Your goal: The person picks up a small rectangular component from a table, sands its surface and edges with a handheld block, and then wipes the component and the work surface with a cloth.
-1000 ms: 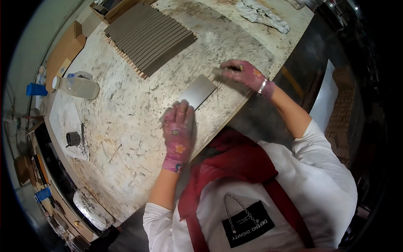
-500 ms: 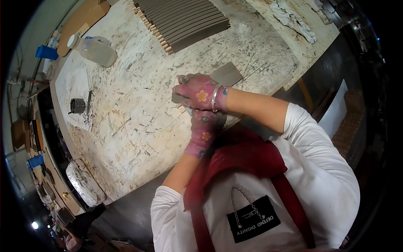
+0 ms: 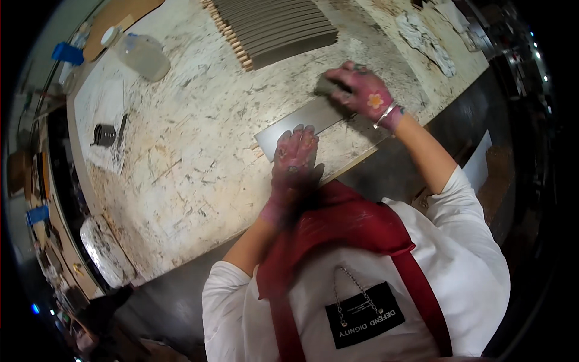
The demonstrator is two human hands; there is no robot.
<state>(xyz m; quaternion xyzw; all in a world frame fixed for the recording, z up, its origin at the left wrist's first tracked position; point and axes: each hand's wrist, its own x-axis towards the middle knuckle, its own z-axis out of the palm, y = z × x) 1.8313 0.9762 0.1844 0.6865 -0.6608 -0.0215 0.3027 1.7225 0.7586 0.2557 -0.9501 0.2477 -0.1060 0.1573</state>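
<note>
A flat grey strip lies slantwise near the worktable's front edge, with a bit of pale wood showing at its left end. My left hand, in a pink flowered glove, rests flat on the strip's near side with its fingers stretched out. In a matching glove, my right hand is closed around a small dark grey-green block at the strip's right end. Motion smears the block, and my fingers cover part of it. I cannot tell whether it touches the strip.
Several grey strips with pale wooden ends lie side by side at the back of the stained table. Left are a capped clear jug and a dark coil on paper. A crumpled white cloth lies back right; a silvery wrapped bundle, front left.
My right hand has swept right and away with the block, leaving my left hand, which it partly covered before. More of the strip now shows. My left hand has barely moved.
</note>
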